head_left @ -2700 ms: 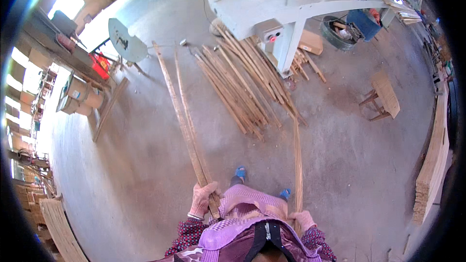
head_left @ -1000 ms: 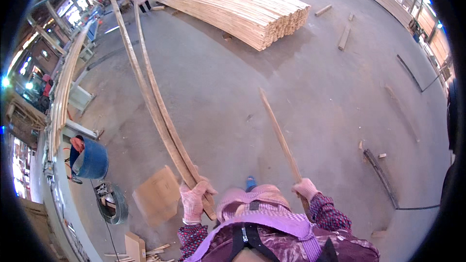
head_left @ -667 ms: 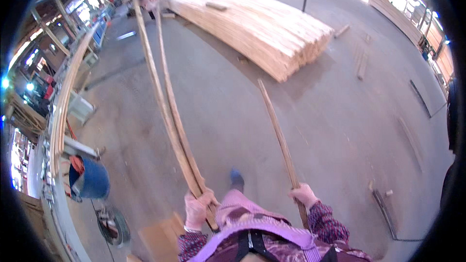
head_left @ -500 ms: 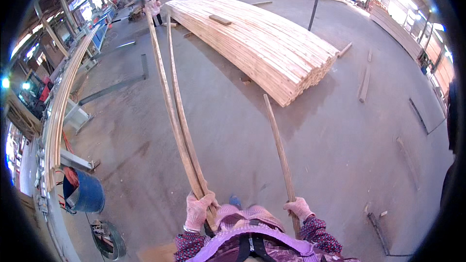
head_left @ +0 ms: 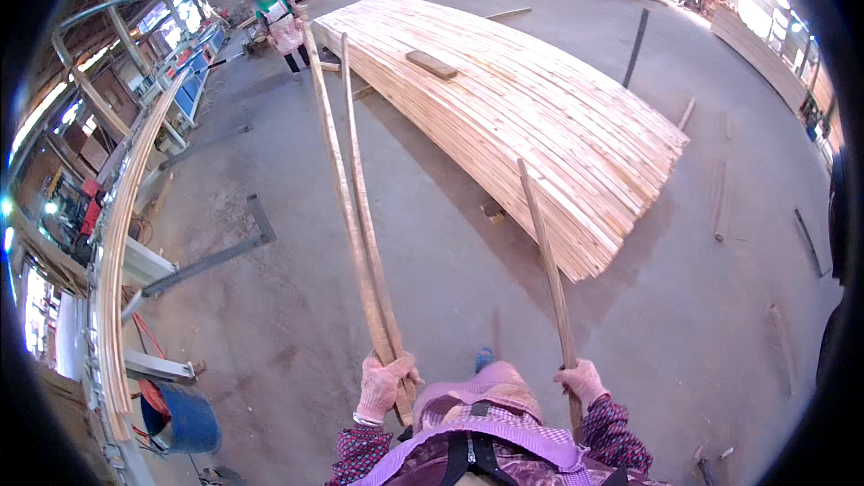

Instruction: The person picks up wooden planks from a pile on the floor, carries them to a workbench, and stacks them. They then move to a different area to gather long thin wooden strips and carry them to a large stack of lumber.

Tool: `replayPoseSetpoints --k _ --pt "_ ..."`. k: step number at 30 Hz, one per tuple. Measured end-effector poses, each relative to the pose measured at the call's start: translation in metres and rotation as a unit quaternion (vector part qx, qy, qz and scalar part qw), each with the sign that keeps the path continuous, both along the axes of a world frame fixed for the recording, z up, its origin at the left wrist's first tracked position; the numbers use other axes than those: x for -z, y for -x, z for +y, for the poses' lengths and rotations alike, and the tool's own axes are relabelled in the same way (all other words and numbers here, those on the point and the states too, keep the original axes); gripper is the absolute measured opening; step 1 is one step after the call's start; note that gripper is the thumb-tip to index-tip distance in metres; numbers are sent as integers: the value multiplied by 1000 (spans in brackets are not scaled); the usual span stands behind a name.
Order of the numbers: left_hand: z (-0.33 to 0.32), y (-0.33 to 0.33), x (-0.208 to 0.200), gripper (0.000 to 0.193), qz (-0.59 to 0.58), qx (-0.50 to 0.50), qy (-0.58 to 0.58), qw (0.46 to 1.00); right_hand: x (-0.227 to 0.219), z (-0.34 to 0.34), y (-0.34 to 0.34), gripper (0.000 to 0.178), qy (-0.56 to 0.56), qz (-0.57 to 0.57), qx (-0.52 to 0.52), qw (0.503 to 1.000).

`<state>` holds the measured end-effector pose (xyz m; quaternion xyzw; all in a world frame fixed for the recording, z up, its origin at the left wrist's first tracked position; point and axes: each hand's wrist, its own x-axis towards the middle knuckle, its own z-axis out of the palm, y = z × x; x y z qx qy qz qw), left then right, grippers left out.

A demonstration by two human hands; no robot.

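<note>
In a pinkish work glove, my left hand [head_left: 387,385] is closed around the near ends of two long wooden strips [head_left: 358,243], held side by side. They reach far ahead, spreading slightly apart toward their far ends. My right hand [head_left: 583,382], gloved alike, grips a shorter wooden stick [head_left: 545,256] near its lower end. That stick slants up and forward, its tip overlapping the side of a large stack of pale timber strips [head_left: 513,117]; whether it touches cannot be told. A short brown board [head_left: 431,64] lies on top of the stack.
A co-worker [head_left: 284,29] stands beyond the stack, by the strips' far ends. Along the left runs a machine line bearing long strips [head_left: 135,189], with a blue bucket [head_left: 187,418] beside it. A metal floor bar [head_left: 211,265] and loose wood [head_left: 720,202] lie around.
I have moved forward: the timber stack, bucket and co-worker appear nearer. Both hands keep their hold, and the strips and stick travel along with me.
</note>
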<state>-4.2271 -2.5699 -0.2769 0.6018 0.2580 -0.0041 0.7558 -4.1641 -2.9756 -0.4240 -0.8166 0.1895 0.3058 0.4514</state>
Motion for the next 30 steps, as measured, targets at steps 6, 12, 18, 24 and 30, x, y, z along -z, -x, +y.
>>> replayPoseSetpoints --k 6,12,18,24,30 --pt "71 -155 3 14 27 9 -16 999 -36 81 -198 22 -82 23 8 996" --pt "158 -350 12 24 13 59 -38 997 -28 158 -362 21 -6 -17 -8 1000" --pt "252 -563 19 28 -108 120 -171 972 -41 230 -482 27 25 5 36 999" --pt "344 -760 32 23 -35 48 -46 997 -37 282 -595 30 55 36 78 995" --pt "420 -941 63 22 -141 108 -209 961 15 332 -751 19 30 -33 120 992"
